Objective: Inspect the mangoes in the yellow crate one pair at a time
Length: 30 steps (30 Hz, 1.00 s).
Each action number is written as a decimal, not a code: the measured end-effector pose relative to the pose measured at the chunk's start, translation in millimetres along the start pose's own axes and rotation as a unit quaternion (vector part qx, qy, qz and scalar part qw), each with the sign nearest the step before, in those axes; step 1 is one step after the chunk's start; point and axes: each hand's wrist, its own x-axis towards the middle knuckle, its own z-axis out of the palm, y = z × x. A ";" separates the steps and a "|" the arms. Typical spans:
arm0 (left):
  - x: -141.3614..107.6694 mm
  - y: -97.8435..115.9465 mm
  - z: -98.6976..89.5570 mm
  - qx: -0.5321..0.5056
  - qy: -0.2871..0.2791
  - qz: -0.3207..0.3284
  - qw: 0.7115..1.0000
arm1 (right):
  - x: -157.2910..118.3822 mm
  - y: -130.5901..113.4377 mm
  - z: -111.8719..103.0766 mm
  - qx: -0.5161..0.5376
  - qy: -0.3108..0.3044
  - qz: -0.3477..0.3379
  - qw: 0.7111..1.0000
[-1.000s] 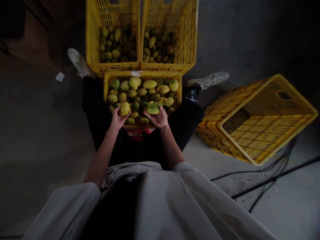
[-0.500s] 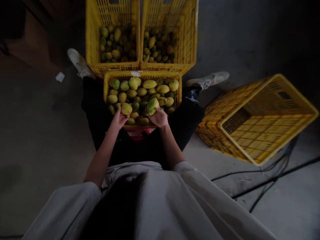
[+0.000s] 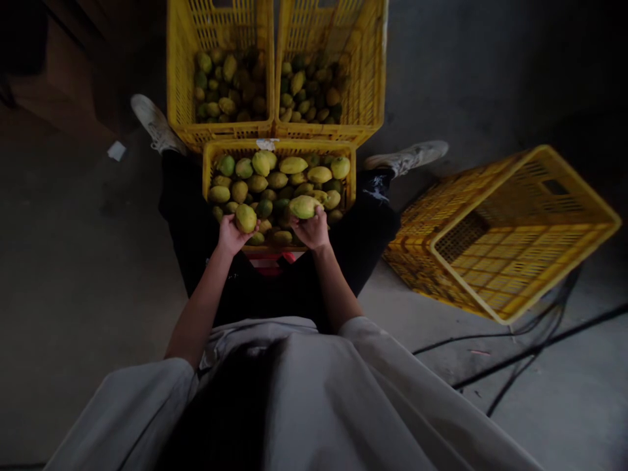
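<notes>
My left hand (image 3: 231, 235) is closed around a rounded yellow-green lemon (image 3: 246, 218), held over the near left corner of a yellow crate (image 3: 205, 171). A longer, paler yellow-green lemon (image 3: 303, 207) lies sideways in my right hand (image 3: 313, 230), with the fingers curled under and round it. Both hands are above the near part of this crate, palms turned up. Beneath them, many lemons (image 3: 293, 165) fill the crate, from green to yellow. My hands hide some of the fruit near the front edge.
Two deeper yellow crates, the left one (image 3: 173, 78) and the right one (image 3: 380, 78), stand against the far side with lemons inside. Another yellow crate (image 3: 490, 288) lies tilted on the floor at right, near black cables (image 3: 540, 350). My legs flank the near crate.
The lemon in my right hand has been turned from a tilted pose to lying sideways. My left hand has rolled its lemon and drawn it slightly towards me.
</notes>
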 end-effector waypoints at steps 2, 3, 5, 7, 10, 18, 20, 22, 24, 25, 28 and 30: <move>1.2 -0.8 0.2 -0.004 0.006 0.009 1.000 | -0.2 -1.4 -0.6 0.005 0.005 -0.018 1.000; 2.0 -1.3 0.4 -0.007 0.009 0.017 1.000 | -0.1 -1.9 -0.9 0.007 0.011 -0.022 1.000; 4.2 -2.4 0.8 -0.018 0.022 0.035 0.999 | 0.3 -2.6 -1.7 0.020 0.021 -0.020 0.999; 6.4 -3.3 0.8 -0.028 0.039 0.052 0.997 | 0.7 -3.1 -2.5 0.038 0.019 -0.008 0.999; 9.0 -3.9 -0.4 -0.020 0.054 0.071 0.996 | 0.6 -3.8 -2.4 0.046 0.019 0.007 0.999; 8.1 0.4 -5.6 -0.037 0.048 0.074 0.995 | -4.4 -5.8 1.6 0.023 0.003 0.031 0.999; 8.0 0.9 -6.4 -0.039 0.045 0.074 0.995 | -3.9 -4.3 1.9 0.019 0.003 0.031 0.999; 8.7 0.6 -6.7 -0.032 0.041 0.080 0.995 | -2.1 -1.7 1.3 0.004 0.005 0.023 1.000; 9.7 -0.4 -6.4 -0.022 0.044 0.086 0.995 | 0.5 1.1 -0.3 -0.010 0.001 0.011 1.000; 10.0 -1.0 -6.0 -0.019 0.050 0.087 0.995 | 1.8 2.3 -1.6 -0.015 -0.001 0.005 1.000; 9.3 -2.3 -4.2 -0.011 0.065 0.074 0.995 | 5.2 4.4 -6.4 -0.017 0.010 -0.010 1.000; 7.8 -2.1 -3.0 -0.008 0.062 0.064 0.996 | 6.6 4.8 -9.4 -0.005 0.025 -0.019 1.000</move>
